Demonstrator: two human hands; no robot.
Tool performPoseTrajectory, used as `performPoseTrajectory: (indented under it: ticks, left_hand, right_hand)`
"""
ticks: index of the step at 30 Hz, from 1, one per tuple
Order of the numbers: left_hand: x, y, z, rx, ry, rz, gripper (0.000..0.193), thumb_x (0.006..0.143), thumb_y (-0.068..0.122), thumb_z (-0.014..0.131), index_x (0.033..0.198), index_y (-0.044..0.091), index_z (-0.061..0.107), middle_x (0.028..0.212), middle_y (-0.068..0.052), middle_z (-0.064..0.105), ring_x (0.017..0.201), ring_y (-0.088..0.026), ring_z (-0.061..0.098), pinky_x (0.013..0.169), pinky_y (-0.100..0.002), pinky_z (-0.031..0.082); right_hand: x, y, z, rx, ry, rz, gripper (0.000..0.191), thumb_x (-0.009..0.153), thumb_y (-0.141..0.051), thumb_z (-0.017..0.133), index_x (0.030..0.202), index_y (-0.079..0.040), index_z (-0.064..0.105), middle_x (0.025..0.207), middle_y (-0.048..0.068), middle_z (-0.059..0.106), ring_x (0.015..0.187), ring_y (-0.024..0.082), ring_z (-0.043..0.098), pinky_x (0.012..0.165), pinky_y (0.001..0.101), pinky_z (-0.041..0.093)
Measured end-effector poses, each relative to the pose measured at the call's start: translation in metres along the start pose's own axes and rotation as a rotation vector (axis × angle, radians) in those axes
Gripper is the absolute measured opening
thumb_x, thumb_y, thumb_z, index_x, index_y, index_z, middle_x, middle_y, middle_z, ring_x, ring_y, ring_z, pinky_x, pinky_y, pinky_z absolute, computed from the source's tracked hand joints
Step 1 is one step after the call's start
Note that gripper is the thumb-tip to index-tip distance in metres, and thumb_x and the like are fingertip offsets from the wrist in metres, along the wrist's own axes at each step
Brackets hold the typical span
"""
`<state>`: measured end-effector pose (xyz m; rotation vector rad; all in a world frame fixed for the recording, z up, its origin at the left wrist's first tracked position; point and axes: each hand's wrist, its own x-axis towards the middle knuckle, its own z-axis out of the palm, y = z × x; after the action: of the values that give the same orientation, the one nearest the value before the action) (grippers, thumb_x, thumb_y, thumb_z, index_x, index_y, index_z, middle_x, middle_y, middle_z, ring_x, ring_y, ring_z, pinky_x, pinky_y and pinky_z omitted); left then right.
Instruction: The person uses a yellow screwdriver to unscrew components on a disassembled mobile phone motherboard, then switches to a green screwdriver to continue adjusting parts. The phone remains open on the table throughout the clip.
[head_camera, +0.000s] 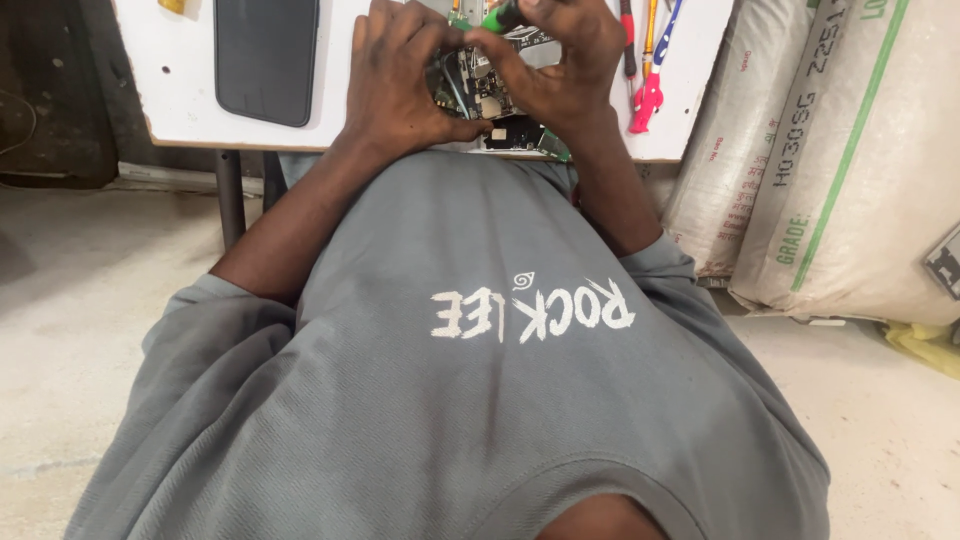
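An opened phone with its circuit board (478, 92) exposed lies at the near edge of a white table (180, 110). My left hand (400, 85) rests on the board's left side, fingers curled onto it. My right hand (560, 60) grips a green-handled tool (497, 17), its tip hidden among the fingers above the board. Both forearms reach up from my grey shirt.
A black phone (266, 58) lies face up on the table's left. Red and orange-handled tools (648, 70) lie at the right. Large woven sacks (830, 160) lean beside the table on the right. A table leg (230, 195) stands on the concrete floor.
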<state>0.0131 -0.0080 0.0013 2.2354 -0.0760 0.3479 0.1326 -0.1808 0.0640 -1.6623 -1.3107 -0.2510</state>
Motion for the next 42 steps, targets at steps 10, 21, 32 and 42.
performPoseTrajectory:
  ticks: [10,21,32,42]
  left_hand:
    - [0.000,0.000,0.001,-0.029,0.002,-0.011,0.076,0.055,0.043,0.100,0.118,0.013,0.067,0.118,-0.002,0.058,0.115,-0.027,0.050,0.092,-0.043,0.038]
    - [0.004,0.000,0.000,0.005,0.004,0.006,0.080,0.055,0.050,0.101,0.117,0.013,0.067,0.117,-0.003,0.057,0.113,-0.027,0.050,0.091,-0.043,0.038]
    - [0.005,0.002,0.000,0.006,-0.014,-0.010,0.082,0.056,0.053,0.103,0.118,0.014,0.065,0.115,-0.002,0.057,0.111,-0.026,0.050,0.091,-0.043,0.038]
    - [0.005,0.002,-0.001,0.012,0.007,0.008,0.081,0.055,0.052,0.100,0.118,0.013,0.067,0.116,-0.002,0.056,0.113,-0.026,0.050,0.091,-0.042,0.037]
  right_hand:
    - [-0.003,-0.004,0.002,0.136,-0.066,0.085,0.046,0.096,0.012,0.081,0.127,-0.004,0.051,0.107,0.016,0.069,0.098,0.024,0.078,0.081,0.0319,0.065]
    - [0.002,0.003,0.000,-0.018,0.001,0.023,0.053,0.089,-0.001,0.096,0.124,-0.009,0.057,0.098,0.008,0.067,0.086,0.020,0.074,0.072,0.0335,0.059]
    - [0.001,0.001,-0.005,0.088,-0.058,0.022,0.050,0.091,0.004,0.088,0.127,-0.004,0.054,0.102,0.011,0.064,0.090,0.022,0.070,0.074,0.0351,0.058]
    - [0.004,-0.001,-0.004,0.230,-0.045,0.101,0.041,0.100,0.009,0.083,0.127,-0.004,0.056,0.109,0.013,0.067,0.104,0.022,0.074,0.084,0.0332,0.064]
